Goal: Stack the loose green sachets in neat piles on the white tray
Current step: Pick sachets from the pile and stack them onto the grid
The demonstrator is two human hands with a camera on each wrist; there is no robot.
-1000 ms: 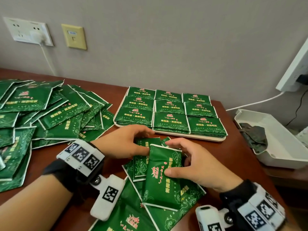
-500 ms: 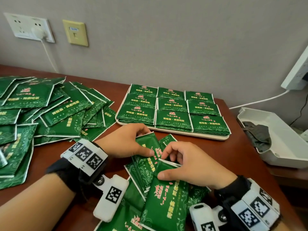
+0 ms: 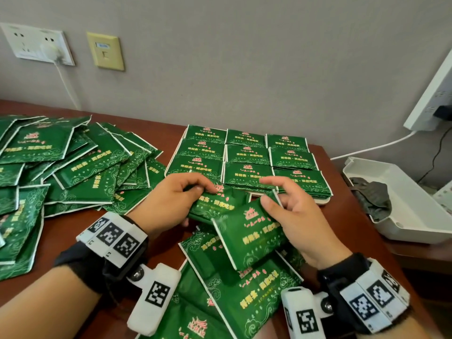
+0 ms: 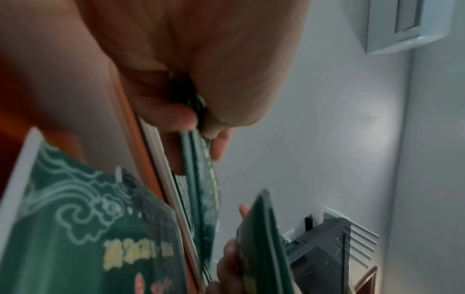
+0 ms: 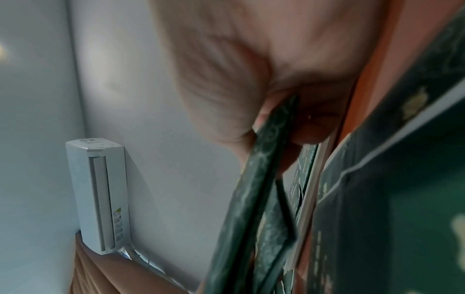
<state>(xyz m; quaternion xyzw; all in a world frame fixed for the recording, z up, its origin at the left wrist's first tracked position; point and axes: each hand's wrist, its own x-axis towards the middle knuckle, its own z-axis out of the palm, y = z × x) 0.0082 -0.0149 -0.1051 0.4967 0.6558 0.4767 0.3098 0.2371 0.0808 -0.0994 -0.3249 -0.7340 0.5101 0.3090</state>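
Note:
Nine neat piles of green sachets point(image 3: 247, 155) fill the white tray point(image 3: 322, 201) at the back of the brown table. My left hand point(image 3: 171, 201) pinches a small bundle of sachets point(image 3: 215, 204) by its left end, just in front of the tray; the left wrist view shows thumb and fingers clamped on the bundle point(image 4: 201, 159). My right hand point(image 3: 293, 211) holds another sachet point(image 3: 252, 236) between thumb and fingers, lifted and tilted, beside the left bundle; it is seen edge-on in the right wrist view point(image 5: 254, 191). More loose sachets point(image 3: 244, 285) lie under both hands.
A big heap of loose sachets point(image 3: 61, 167) covers the table's left side. A white plastic box point(image 3: 411, 216) with dark cloth stands on a lower surface at the right. Wall sockets point(image 3: 36, 44) and a white cable point(image 3: 371, 148) are behind.
Both hands have risen off the table with their sachets and moved toward the tray. The right hand's sachet turned from lengthwise to crosswise.

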